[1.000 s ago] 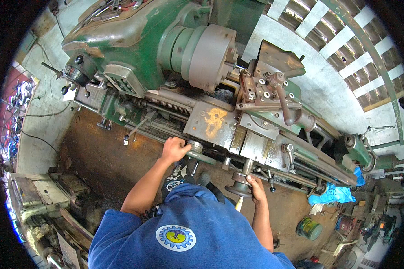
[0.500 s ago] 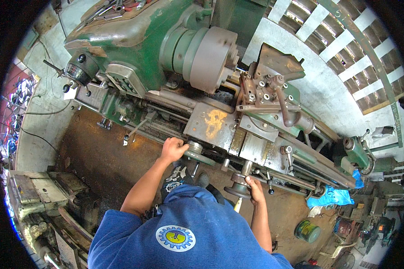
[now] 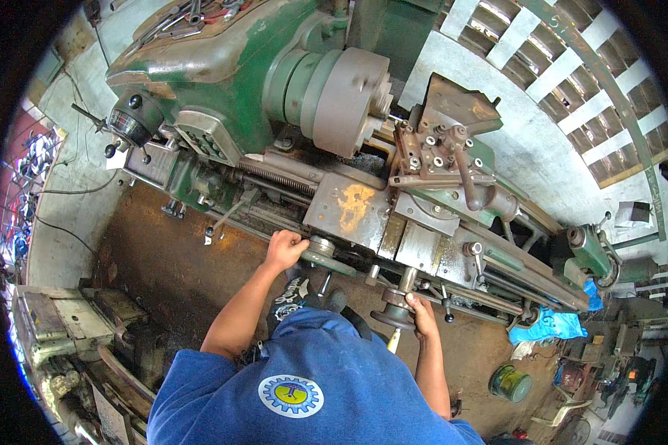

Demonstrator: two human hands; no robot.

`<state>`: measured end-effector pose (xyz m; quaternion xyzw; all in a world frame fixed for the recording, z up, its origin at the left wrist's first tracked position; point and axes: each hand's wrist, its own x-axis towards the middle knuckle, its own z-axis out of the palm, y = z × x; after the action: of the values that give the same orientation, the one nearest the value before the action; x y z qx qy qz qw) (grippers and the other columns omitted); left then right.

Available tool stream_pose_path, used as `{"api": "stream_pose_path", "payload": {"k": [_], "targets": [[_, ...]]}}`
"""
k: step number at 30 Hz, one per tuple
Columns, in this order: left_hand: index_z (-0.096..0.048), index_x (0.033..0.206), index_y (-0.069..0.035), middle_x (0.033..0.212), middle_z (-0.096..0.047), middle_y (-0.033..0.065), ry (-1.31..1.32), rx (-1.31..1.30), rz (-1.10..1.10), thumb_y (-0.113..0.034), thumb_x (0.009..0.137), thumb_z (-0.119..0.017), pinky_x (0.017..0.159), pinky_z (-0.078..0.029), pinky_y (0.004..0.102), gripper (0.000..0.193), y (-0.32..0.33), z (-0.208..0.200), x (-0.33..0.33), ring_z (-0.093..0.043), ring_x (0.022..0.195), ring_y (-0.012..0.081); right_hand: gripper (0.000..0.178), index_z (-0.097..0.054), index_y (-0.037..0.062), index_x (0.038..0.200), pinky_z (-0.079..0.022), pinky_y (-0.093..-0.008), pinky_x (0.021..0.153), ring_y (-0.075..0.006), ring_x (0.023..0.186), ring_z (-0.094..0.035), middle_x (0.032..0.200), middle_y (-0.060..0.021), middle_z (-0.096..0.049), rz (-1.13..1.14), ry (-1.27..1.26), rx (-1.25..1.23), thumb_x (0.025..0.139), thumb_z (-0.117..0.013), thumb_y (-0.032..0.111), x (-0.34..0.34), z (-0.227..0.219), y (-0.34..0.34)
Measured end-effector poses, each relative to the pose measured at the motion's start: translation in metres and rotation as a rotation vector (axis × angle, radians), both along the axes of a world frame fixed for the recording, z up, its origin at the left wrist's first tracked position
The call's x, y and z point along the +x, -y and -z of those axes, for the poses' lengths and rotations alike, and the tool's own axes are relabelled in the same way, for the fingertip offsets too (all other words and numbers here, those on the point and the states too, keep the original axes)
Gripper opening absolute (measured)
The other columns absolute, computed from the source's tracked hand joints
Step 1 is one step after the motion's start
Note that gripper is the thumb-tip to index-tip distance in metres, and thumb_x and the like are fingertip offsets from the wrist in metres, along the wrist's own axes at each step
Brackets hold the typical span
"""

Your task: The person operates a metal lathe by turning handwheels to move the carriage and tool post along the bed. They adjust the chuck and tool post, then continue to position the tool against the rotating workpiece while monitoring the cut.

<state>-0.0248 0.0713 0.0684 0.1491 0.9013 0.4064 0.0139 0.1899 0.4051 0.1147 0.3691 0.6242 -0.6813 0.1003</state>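
A large green metal lathe (image 3: 230, 81) stretches across in front of me. My left hand (image 3: 285, 250) is closed on the rim of the carriage handwheel (image 3: 331, 261), at its left side. Lower and to the right, my right hand (image 3: 423, 314) grips the edge of the smaller cross-slide handwheel (image 3: 393, 317), whose pale handle (image 3: 393, 340) points down toward me. Its fingers are partly hidden behind the wheel. Beyond the carriage, the tool post (image 3: 439, 152) stands close to the right face of the grey chuck (image 3: 351, 102).
Wrenches and other tools (image 3: 189, 16) lie on the headstock. The tailstock (image 3: 588, 248) sits at the bed's right end, near a blue bag (image 3: 557, 325). A green bucket (image 3: 511, 383) stands on the floor to the right. Another machine (image 3: 59, 319) stands at lower left.
Both hands keep their holds on the handwheels, with hardly any movement. The chuck looks slightly turned, its jaws and marks sitting differently. The view has shifted very slightly.
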Motion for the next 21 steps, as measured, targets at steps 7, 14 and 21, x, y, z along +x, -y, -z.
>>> {"api": "stream_pose_path", "payload": {"k": [7,14,21], "targets": [[-0.052,0.062,0.007,0.057,-0.042,0.0247,0.068,-0.003,0.021,-0.03,0.074,-0.064,0.054,-0.038,0.0458,0.041,0.003,0.002,-0.002,-0.05,0.053,0.0384,0.07,-0.06,-0.0054,0.12,-0.041,-0.0381,0.095,-0.0267,0.107,-0.057,0.112,-0.019,-0.062,-0.016,-0.017,-0.012,0.075,-0.075,0.046,0.001,0.009,-0.003],[-0.056,0.066,0.007,0.059,-0.046,0.0251,0.021,0.07,0.006,-0.03,0.075,-0.064,0.055,-0.039,0.0444,0.038,0.005,0.006,-0.002,-0.054,0.056,0.0382,0.072,-0.057,-0.0056,0.124,-0.043,-0.0376,0.093,-0.0257,0.106,-0.058,0.112,-0.0182,-0.062,-0.015,0.002,-0.009,0.076,-0.075,0.045,0.002,0.008,-0.004],[-0.059,0.071,0.006,0.065,-0.053,0.0253,0.033,0.104,0.006,-0.027,0.077,-0.063,0.059,-0.044,0.0439,0.035,0.009,0.006,-0.001,-0.057,0.062,0.0391,0.069,-0.058,-0.0058,0.123,-0.042,-0.035,0.094,-0.0242,0.106,-0.057,0.112,-0.0162,-0.063,-0.039,-0.025,-0.025,0.076,-0.075,0.043,0.001,0.008,-0.005]]}}
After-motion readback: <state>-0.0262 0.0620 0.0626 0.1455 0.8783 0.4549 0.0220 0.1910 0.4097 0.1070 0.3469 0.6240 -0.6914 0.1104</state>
